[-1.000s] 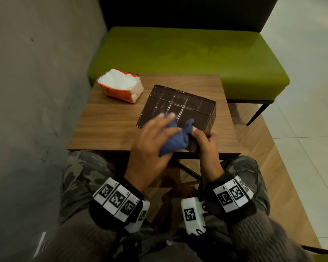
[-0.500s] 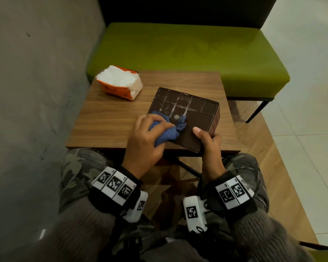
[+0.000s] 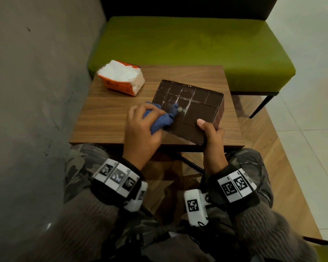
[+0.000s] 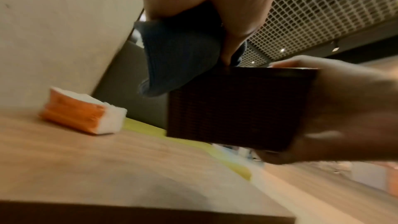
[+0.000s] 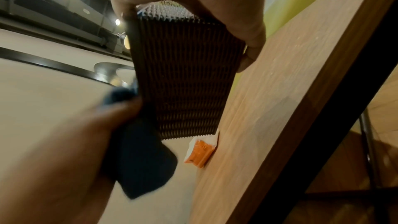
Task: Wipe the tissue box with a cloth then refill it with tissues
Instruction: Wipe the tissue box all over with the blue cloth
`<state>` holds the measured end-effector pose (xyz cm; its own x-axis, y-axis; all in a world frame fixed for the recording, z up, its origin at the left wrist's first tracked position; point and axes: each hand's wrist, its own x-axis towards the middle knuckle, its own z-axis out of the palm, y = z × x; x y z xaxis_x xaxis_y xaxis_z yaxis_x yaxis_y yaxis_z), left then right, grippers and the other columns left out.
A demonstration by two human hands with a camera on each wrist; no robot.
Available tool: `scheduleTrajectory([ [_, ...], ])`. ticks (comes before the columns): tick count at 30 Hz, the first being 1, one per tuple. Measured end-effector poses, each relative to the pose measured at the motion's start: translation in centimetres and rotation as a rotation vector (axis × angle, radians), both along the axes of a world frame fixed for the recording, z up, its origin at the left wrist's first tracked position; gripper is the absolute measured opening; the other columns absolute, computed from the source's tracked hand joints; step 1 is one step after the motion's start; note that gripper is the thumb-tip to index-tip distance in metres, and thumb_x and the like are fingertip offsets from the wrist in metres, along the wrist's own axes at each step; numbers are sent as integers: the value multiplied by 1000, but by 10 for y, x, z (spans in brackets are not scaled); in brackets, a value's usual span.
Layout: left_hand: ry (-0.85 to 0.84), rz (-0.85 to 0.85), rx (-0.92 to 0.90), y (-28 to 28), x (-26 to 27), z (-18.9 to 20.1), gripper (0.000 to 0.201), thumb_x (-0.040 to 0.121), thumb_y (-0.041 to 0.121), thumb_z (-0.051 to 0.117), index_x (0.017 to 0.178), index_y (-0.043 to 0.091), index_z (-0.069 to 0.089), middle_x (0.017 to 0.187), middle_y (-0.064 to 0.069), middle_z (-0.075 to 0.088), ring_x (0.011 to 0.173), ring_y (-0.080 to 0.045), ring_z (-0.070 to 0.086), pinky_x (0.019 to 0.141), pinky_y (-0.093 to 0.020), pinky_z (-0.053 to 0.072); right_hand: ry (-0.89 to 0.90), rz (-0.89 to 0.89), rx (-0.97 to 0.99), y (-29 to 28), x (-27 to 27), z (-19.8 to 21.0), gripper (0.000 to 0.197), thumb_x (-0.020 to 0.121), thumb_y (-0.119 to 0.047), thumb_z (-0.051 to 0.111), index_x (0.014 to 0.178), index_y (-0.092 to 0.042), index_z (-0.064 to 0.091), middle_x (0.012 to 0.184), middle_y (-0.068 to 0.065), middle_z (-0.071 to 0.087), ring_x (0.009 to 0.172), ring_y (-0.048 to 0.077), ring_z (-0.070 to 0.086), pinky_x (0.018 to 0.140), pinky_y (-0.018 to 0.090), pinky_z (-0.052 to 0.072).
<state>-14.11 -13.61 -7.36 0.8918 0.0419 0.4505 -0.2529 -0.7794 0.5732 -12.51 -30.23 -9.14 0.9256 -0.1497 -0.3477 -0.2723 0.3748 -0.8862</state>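
A dark brown tissue box (image 3: 195, 108) with a gridded top face lies on the small wooden table (image 3: 106, 114). My left hand (image 3: 140, 129) grips a bunched blue cloth (image 3: 163, 120) and presses it on the box's near-left part. My right hand (image 3: 212, 137) grips the box's near right corner, thumb on top. In the left wrist view the cloth (image 4: 178, 55) hangs over the box's ribbed side (image 4: 232, 108). In the right wrist view my right hand's fingers wrap the box (image 5: 185, 77), and the cloth (image 5: 142, 163) shows below it. An orange pack of white tissues (image 3: 121, 78) lies at the table's far left.
A green upholstered bench (image 3: 187, 48) stands right behind the table. A grey wall (image 3: 36, 91) runs along the left. Tiled floor (image 3: 301, 120) lies to the right. My knees are under the table's near edge.
My left hand slid the cloth from the box's near middle towards its left edge. The box settled flatter on the table, with my right hand staying at its near right corner.
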Motion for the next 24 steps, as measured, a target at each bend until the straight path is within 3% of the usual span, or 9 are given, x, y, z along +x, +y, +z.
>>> scheduleTrajectory([
  [4, -63, -133, 38, -23, -18, 1, 33, 75, 16, 54, 106, 17, 64, 112, -3, 52, 108, -23, 44, 87, -19, 34, -1, -7, 65, 5, -1, 1, 92, 56, -43, 73, 130, -2, 37, 109, 9, 59, 89, 17, 65, 61, 22, 53],
  [7, -41, 36, -55, -2, -5, -1, 29, 76, 15, 56, 104, 14, 65, 109, -5, 56, 102, -23, 46, 82, -26, 43, -18, -16, 50, 0, -2, -1, 97, 48, -47, 72, 129, -8, 36, 111, 4, 59, 92, 13, 66, 67, 24, 54],
  [9, -34, 91, -105, 2, -3, -1, 24, 76, 12, 61, 100, 12, 67, 104, -5, 58, 98, -20, 46, 80, -29, 44, -27, -31, 42, -1, -2, 0, 97, 49, -46, 72, 130, -7, 36, 118, 8, 59, 97, 16, 65, 70, 26, 55],
  [12, -16, -33, -34, -11, -18, -3, 27, 76, 14, 59, 102, 13, 66, 105, -3, 56, 102, -16, 43, 83, -15, 35, -43, -55, 41, -5, 0, 1, 96, 52, -46, 73, 131, -4, 39, 125, 16, 58, 103, 23, 65, 72, 29, 56],
  [16, -19, -37, -42, -11, -17, -4, 28, 76, 17, 56, 101, 13, 66, 103, -4, 58, 101, -20, 46, 81, -25, 38, -60, 10, 0, -10, 0, -2, 93, 49, -47, 72, 126, -11, 34, 116, 5, 56, 103, 20, 63, 79, 33, 57],
  [20, -30, 25, -67, -16, -10, 3, 28, 77, 20, 54, 101, 11, 66, 103, -5, 58, 99, -17, 44, 80, -23, 35, -67, -21, 11, -11, 1, -4, 94, 50, -46, 73, 127, -10, 35, 118, 9, 57, 105, 23, 63, 85, 38, 56],
  [24, -30, -121, 42, -1, -27, -14, 27, 77, 22, 58, 100, 13, 66, 104, -4, 58, 101, -19, 45, 81, -26, 37, -60, -7, 22, -22, 4, -9, 92, 53, -44, 75, 129, -9, 38, 126, 15, 57, 108, 28, 64, 87, 41, 56],
])
